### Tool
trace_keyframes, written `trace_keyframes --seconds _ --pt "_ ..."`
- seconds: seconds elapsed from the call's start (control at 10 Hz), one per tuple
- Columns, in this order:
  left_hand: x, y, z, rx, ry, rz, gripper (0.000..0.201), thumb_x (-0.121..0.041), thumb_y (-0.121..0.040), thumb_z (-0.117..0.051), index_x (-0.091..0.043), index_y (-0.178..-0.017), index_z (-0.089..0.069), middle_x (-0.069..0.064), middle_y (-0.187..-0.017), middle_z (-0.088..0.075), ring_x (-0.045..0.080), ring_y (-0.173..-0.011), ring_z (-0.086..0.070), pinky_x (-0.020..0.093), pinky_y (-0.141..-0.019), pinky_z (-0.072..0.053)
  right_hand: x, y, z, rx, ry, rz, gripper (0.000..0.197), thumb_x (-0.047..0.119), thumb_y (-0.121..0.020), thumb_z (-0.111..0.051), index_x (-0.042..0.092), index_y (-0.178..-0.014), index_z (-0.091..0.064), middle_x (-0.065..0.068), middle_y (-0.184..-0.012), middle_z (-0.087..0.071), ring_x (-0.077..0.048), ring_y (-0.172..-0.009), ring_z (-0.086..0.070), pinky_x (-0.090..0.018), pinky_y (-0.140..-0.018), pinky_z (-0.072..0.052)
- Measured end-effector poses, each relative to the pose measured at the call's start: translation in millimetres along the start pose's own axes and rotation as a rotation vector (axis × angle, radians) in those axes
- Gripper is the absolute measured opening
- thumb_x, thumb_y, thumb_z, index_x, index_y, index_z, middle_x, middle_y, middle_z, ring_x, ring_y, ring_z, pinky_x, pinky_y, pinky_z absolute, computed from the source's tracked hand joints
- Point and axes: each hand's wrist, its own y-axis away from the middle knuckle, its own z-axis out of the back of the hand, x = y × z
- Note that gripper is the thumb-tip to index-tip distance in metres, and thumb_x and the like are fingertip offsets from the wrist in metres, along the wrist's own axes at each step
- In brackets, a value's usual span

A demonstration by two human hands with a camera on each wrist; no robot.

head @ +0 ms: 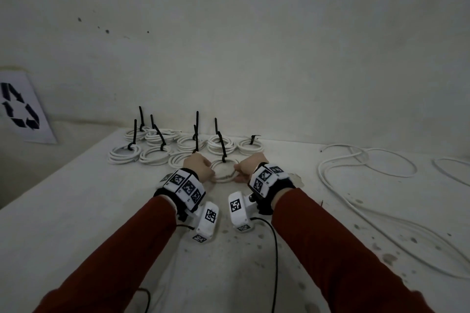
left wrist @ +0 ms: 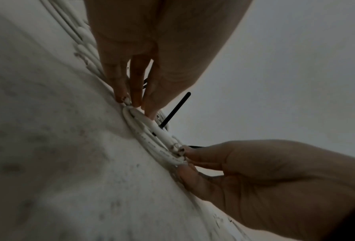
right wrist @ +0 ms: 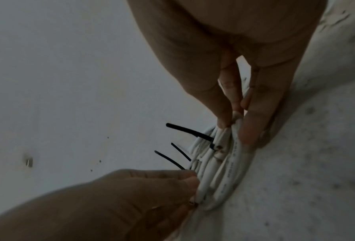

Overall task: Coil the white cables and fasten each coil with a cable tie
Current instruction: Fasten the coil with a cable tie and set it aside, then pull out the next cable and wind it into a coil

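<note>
I see the counter (head: pixel 76 211) filling most of my view, pale and stained. On its right lie the loose white cables (head: pixel 356 160), not yet coiled. At the back sits a cluster of finished coils (head: pixel 157 145), each with a black tie tail sticking up. Nearest me is the coil in hand (head: pixel 225 175), lying flat on the counter between my hands with a black cable tie (head: pixel 223 154) already cinched on its far side. My left hand (head: pixel 201 166) pinches its left edge; my right hand (head: pixel 248 168) pinches the right edge, thumb beneath and fingers above. I judge this coil fastened, so I would slide it flat toward the finished group, keeping the turns together so none slips from under the tie.
</note>
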Motion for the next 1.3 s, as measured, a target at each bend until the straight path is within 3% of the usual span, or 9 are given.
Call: trace_keyframes --seconds 0.1,0.3,0.4,0.6,0.7,0.9,1.0,1.2,1.3 --pt "-4.2 -0.6 2.4 0.034 -0.123 -0.031 0.026 -0.022 -0.084 -0.069 -0.008 -0.106 -0.068 0.007 -0.11 -0.066 0.022 -0.106 -0.059 0.023 -0.077 -0.041 3.1 -3.6 1.0 -0.027 -0.556 -0.199 0.034 0.017 -0.094 -0.056 0.003 -0.124 -0.055 -0.014 -0.12 -0.062 -0.022 -0.093 -0.062 -0.021 -0.066 -0.053" --pt "-20.2 1.4 8.2 0.051 -0.265 -0.113 0.026 -0.027 -0.09 -0.058 -0.011 -0.069 -0.058 0.007 -0.074 -0.059 0.02 -0.073 -0.056 0.027 -0.062 -0.041 1.9 8.4 28.9 -0.04 -0.363 -0.196 0.016 0.012 -0.085 -0.07 -0.001 -0.091 -0.061 -0.012 -0.079 -0.061 -0.026 -0.07 -0.062 -0.045 -0.081 -0.057" --pt "-40.6 10.3 12.8 -0.004 -0.312 -0.224 0.03 -0.029 -0.09 -0.056 -0.003 -0.088 -0.07 0.013 -0.097 -0.069 0.028 -0.094 -0.062 0.03 -0.076 -0.045 -15.9 26.6 71.6 -0.102 -0.29 -0.139 0.027 0.012 -0.085 -0.07 -0.003 -0.106 -0.062 -0.011 -0.084 -0.063 -0.022 -0.062 -0.063 -0.033 -0.058 -0.052" --pt "-101.1 31.2 -12.9 -0.008 -0.124 -0.529 0.013 -0.028 -0.091 -0.057 -0.02 -0.095 -0.066 0.0 -0.108 -0.065 0.022 -0.104 -0.058 0.035 -0.092 -0.046 -93.8 79.4 150.6 -0.126 0.534 -0.165 0.046 0.035 -0.078 -0.076 -0.001 -0.104 -0.065 -0.011 -0.101 -0.066 -0.026 -0.093 -0.062 -0.027 -0.071 -0.047" --pt "-135.3 48.2 -33.3 0.038 -0.151 -0.658 0.012 -0.032 -0.091 -0.057 -0.027 -0.098 -0.065 -0.005 -0.112 -0.064 0.018 -0.108 -0.056 0.036 -0.095 -0.044 -118.8 114.2 164.9 0.092 0.66 -0.298 0.04 0.042 -0.08 -0.074 0.005 -0.085 -0.061 -0.005 -0.083 -0.058 -0.021 -0.072 -0.054 -0.026 -0.06 -0.043" --pt "-182.8 70.3 -74.6 0.164 -0.156 -0.808 0.014 -0.027 -0.091 -0.058 -0.029 -0.101 -0.067 -0.007 -0.119 -0.06 0.016 -0.116 -0.051 0.041 -0.102 -0.037 -143.1 139.6 160.3 0.141 0.785 -0.316 0.029 0.023 -0.084 -0.073 -0.004 -0.085 -0.062 -0.014 -0.086 -0.063 -0.024 -0.072 -0.054 -0.027 -0.057 -0.044" --pt "-195.1 75.9 -88.1 0.23 -0.187 -0.869 0.016 -0.024 -0.09 -0.058 -0.029 -0.103 -0.066 -0.007 -0.118 -0.059 0.016 -0.115 -0.051 0.041 -0.101 -0.038 -144.9 144.8 161.0 0.11 0.839 -0.322 0.035 0.018 -0.086 -0.068 0.008 -0.062 -0.044 -0.015 -0.093 -0.067 -0.03 -0.09 -0.064 -0.028 -0.061 -0.046" --pt "-205.0 82.1 -98.2 0.297 -0.35 -1.02 0.033 -0.035 -0.091 -0.057 -0.034 -0.124 -0.056 -0.006 -0.134 -0.052 0.018 -0.127 -0.041 0.044 -0.104 -0.034 -132.1 157.9 173.0 0.088 0.59 -0.209 0.025 0.019 -0.096 -0.047 -0.003 -0.103 -0.057 -0.014 -0.093 -0.066 -0.021 -0.064 -0.06 -0.027 -0.055 -0.045" --pt "-213.5 88.7 -90.7 0.194 -0.368 -1.128 0.031 -0.033 -0.099 -0.044 -0.023 -0.124 -0.057 0.001 -0.126 -0.059 0.021 -0.119 -0.049 0.035 -0.097 -0.036 -109.7 165.1 194.1 -0.119 0.313 -0.031 0.012 0.015 -0.098 -0.041 0.005 -0.095 -0.048 -0.006 -0.079 -0.057 -0.017 -0.057 -0.055 -0.026 -0.049 -0.048"
